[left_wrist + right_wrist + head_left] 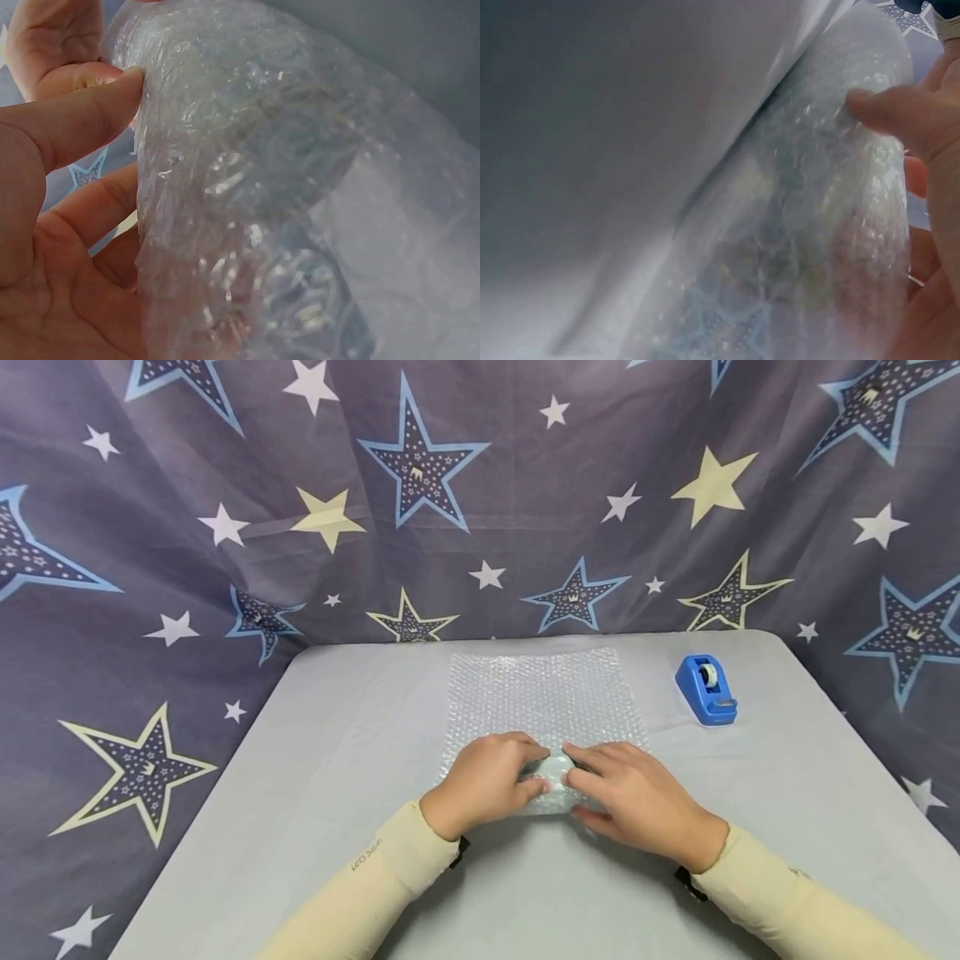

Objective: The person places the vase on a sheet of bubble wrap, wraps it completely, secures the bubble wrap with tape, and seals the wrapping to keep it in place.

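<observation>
A sheet of bubble wrap (543, 697) lies on the table, its near end folded over a pale greenish item (556, 767) whose kind I cannot tell. My left hand (491, 781) grips the left side of this folded end. From the right, my right hand (637, 793) holds the other side, fingertips close to those of the left. In the left wrist view the thumb (97, 112) presses the wrap's edge, with fingers behind it. The right wrist view shows the thumb (900, 112) on the clear wrap (802, 202) and fingers partly hidden behind.
A blue tape dispenser (707, 692) with a roll of tape stands at the back right of the table (360, 718), which has a light grey cover. Behind and beside the table hangs a dark curtain (525, 485) with stars.
</observation>
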`<action>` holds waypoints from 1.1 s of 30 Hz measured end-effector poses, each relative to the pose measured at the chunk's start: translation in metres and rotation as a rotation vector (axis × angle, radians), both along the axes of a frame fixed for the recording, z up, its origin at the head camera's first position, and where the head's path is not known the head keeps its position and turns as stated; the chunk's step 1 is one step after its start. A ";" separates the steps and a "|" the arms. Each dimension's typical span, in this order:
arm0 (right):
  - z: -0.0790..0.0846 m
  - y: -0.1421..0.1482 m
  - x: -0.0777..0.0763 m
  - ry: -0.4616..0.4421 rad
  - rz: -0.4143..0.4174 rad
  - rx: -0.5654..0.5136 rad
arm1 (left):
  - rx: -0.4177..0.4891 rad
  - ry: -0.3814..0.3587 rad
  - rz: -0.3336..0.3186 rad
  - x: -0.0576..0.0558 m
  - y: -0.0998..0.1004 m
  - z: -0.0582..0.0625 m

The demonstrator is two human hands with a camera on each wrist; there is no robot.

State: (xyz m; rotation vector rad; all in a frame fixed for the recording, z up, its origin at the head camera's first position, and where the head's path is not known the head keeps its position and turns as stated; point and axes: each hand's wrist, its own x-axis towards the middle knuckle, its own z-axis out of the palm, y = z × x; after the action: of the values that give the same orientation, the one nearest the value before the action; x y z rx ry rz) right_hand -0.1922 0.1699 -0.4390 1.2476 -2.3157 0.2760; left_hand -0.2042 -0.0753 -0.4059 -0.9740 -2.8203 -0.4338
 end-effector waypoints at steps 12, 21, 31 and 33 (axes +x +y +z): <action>-0.001 -0.003 -0.012 0.026 0.050 0.001 | 0.059 -0.057 0.032 -0.002 -0.003 -0.004; -0.003 -0.001 -0.010 0.008 0.015 0.004 | 0.068 -0.026 -0.006 -0.004 -0.002 -0.005; -0.003 -0.001 -0.014 0.007 0.027 -0.004 | -0.021 0.164 0.001 0.000 -0.002 -0.004; -0.002 -0.001 -0.015 -0.006 0.023 -0.002 | -0.053 0.266 0.020 0.004 0.000 -0.003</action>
State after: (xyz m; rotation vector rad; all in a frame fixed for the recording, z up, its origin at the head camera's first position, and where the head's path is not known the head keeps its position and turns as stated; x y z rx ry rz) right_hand -0.2068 0.1693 -0.4411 1.2751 -2.3070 0.2899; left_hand -0.2005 -0.0752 -0.4090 -0.9353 -2.6109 -0.2095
